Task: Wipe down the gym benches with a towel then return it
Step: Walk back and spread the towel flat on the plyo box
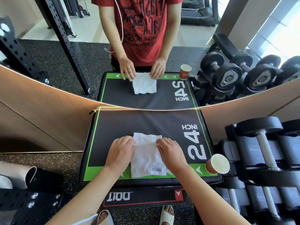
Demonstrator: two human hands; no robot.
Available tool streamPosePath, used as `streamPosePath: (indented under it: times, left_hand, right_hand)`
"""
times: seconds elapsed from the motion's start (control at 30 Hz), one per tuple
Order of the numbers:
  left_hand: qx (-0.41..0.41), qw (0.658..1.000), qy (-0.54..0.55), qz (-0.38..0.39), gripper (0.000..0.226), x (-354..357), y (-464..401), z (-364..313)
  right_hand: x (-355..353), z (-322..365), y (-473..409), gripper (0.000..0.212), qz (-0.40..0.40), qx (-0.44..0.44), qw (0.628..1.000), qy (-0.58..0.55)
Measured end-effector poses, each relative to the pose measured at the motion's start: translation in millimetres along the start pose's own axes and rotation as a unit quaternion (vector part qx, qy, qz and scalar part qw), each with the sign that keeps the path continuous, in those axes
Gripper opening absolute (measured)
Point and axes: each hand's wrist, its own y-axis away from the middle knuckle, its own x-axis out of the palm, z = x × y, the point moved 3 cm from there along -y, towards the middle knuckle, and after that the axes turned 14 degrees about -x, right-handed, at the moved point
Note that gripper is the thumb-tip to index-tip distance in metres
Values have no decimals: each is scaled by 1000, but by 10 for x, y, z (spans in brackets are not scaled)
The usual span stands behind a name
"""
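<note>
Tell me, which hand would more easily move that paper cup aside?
The right hand, probably. The cup stands at the box's right front corner, just beyond that hand, while the left hand would have to cross over the towel. Both hands are now on the towel's fold.

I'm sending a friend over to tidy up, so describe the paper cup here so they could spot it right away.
Find the black and green padded box marked 24 INCH, pushed against the mirror wall. On its near right corner, beside the dumbbell rack, stands the paper cup. It is reddish-brown outside and pale inside, open-topped, the only cup there, right of the white towel.
</note>
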Motion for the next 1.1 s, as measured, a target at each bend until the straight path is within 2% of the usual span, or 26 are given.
streamPosePath:
  times: [0.1, 0.27, 0.37, 0.47, 0.57, 0.63, 0.7, 0.8, 0.87, 0.97, 1.1]
  left_hand:
    - [3, 999, 11, -31, 10, -240, -186, -60]
    - [29, 997, 30, -68, 2, -639, -150, -115]
    - [55, 995, 46, -64, 13, -860, -25, -79]
    - [48, 996, 61, -35, 18, -1003, 0, -36]
    - [-7, 999, 35, 17, 19, -901, -162, 19]
    - [-71, 996, -21, 57, 30, -742, -304, 109]
    - [-94, 991, -57, 77, 37, -598, -363, 166]
    - [-56, 990, -47, 118, 35, -374, -231, 122]
    - [-16, 982, -59, 177, 39, -172, -60, 96]
    - [-8, 968, -92, 235, 46, 89, 86, 166]
    - [-10, 959, -116, 257, 50, 283, 210, 234]
  right_hand:
    - [-211, 47, -233, 10, -27, -8, 1000, 5]
    - [-495, 201, -307, 12, -11, -34, 998, -50]
    - [-640, 293, -222, 9, -9, -46, 991, -126]
    - [-691, 282, -286, 6, -18, -36, 983, -182]
    - [-501, 142, -501, 7, -8, 6, 987, -162]
    - [-282, -11, -621, 15, 56, 48, 992, -100]
    - [-94, -130, -635, 27, 129, 71, 989, -10]
    - [111, -122, -441, 29, 142, 79, 985, -50]
    - [289, -20, -205, 31, 184, 54, 979, -76]
    - [481, 109, 104, 35, 230, 23, 970, -71]
    - [579, 166, 239, 40, 199, 15, 979, -40]
